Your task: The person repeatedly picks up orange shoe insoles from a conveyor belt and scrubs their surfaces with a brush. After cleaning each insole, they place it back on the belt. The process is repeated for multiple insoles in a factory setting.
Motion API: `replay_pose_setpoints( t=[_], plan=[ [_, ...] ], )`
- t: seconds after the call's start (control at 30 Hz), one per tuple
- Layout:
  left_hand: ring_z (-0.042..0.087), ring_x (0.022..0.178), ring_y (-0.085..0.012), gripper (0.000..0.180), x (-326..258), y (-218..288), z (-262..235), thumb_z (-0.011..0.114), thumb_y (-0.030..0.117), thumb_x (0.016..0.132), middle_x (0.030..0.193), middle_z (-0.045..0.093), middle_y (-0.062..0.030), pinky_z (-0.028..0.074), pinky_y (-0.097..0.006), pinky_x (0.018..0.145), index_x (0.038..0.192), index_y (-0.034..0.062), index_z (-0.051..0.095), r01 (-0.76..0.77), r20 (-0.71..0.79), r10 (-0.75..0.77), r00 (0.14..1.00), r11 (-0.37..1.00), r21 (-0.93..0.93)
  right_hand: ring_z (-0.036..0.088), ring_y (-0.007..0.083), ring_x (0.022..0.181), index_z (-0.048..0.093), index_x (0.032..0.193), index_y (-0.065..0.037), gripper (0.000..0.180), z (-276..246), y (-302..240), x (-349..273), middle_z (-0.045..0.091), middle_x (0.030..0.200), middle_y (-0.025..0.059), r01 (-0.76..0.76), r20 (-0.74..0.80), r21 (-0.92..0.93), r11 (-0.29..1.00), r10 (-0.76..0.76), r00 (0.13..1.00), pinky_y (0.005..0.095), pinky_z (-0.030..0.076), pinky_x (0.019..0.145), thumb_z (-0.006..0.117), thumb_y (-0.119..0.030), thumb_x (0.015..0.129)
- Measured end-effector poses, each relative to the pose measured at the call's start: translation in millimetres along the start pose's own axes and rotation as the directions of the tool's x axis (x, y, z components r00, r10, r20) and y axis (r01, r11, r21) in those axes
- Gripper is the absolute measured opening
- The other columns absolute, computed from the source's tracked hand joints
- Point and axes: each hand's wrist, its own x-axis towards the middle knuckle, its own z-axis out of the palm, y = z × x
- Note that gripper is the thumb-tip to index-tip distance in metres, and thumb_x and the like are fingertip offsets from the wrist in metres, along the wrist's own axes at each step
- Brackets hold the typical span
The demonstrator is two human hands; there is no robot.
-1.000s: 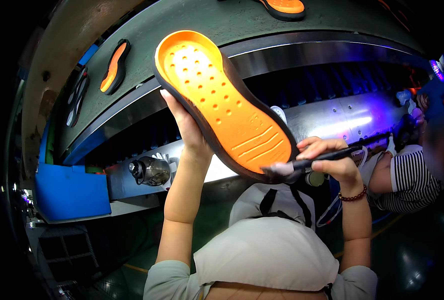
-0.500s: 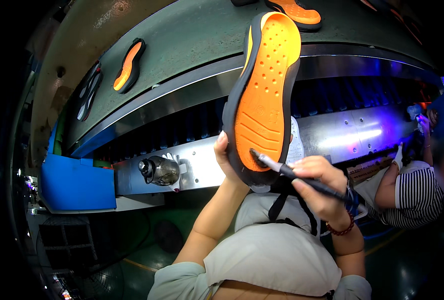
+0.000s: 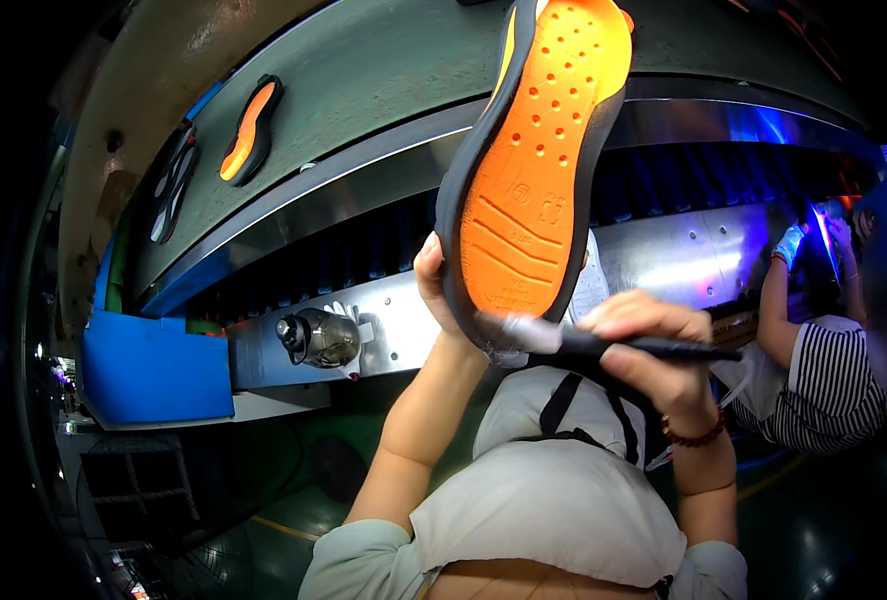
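Orange shoe sole [image 3: 529, 190] hung midair across near edge of green belt [image 3: 384, 95], long axis running heel far, toe near. Left hand [image 3: 441, 290] gripped left rim, fingers hidden underneath; right hand [image 3: 661, 350], just right of toe, pinched black-handled brush [image 3: 586, 344], tip blurred at toe, contact unclear to me. Sole looked bright, heel dimpled, sidewall black.

orange sole [image 3: 526, 215]: upper end cut off at 12 o'clock, moulded marks [image 3: 520, 299] too small to read | left hand [image 3: 444, 290]: largely hidden behind it | brush [image 3: 582, 343]: bristles [image 3: 519, 332] blurred (contact unclear) | white piece [image 3: 593, 283], sole's 5 o'clock: partly covered
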Motion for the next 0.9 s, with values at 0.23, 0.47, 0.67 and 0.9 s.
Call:
replay_pose_setpoints(
  t=[0.23, 0.47, 0.67, 0.9],
  plan=[
    [0.048, 0.105, -0.0307, 0.058, -0.3, 4.1, 7.9, 0.044, 0.046, 0.077, 0.118, 0.045, -0.0157, 0.035, -0.049, 0.090, 0.119, 0.0061, 0.041, -0.007, 0.006, 0.007, 1.000, 1.000, 0.005, 0.062, 0.0210, 0.079, 0.064, 0.082, 0.002, 0.017, -9.7, -6.5, 8.4, 0.064, 0.083, 0.0126, 0.123, 0.193, -0.289, 0.949, -0.068, 0.979, 0.0287, 0.047, 0.075, 0.066, 0.005, 0.065],
    [0.054, 0.096, -0.0269, 0.043, -0.1, 15.9, 19.0, 0.046, 0.034, 0.080, 0.107, 0.053, -0.0154, 0.043, -0.041, 0.084, 0.109, 0.0025, 0.049, 0.022, 0.011, -0.023, 1.000, 1.000, 0.007, 0.061, 0.0209, 0.082, 0.065, 0.084, -0.003, 0.019, 4.3, -10.9, -3.6, 0.065, 0.084, 0.0099, 0.127, 0.487, -0.244, 0.961, 0.009, 0.873, 0.0295, 0.048, 0.074, 0.069, -0.001, 0.066],
    [0.056, 0.098, -0.0320, 0.048, -1.9, 17.8, 40.3, 0.042, 0.035, 0.083, 0.111, 0.054, -0.0200, 0.045, -0.042, 0.086, 0.113, -0.0013, 0.050, 0.374, 0.044, -0.372, 0.927, 0.924, -0.084, 0.063, 0.0223, 0.082, 0.064, 0.086, -0.001, 0.019, -25.0, -18.9, 16.0, 0.065, 0.088, 0.0120, 0.068, 0.418, -0.305, 0.950, 0.069, 0.906, 0.0288, 0.050, 0.070, 0.067, 0.001, 0.068],
    [0.057, 0.093, -0.0277, 0.045, -13.6, 18.2, 55.4, 0.051, 0.030, 0.078, 0.107, 0.056, -0.0190, 0.046, -0.037, 0.083, 0.112, 0.0002, 0.051, 0.666, -0.155, -0.652, 0.742, 0.744, 0.056, 0.063, 0.0238, 0.083, 0.063, 0.086, -0.001, 0.015, -34.1, -32.1, 29.5, 0.065, 0.086, 0.0120, 0.137, 0.640, -0.353, 0.926, 0.132, 0.757, 0.0298, 0.051, 0.073, 0.065, -0.002, 0.071]
  ],
)
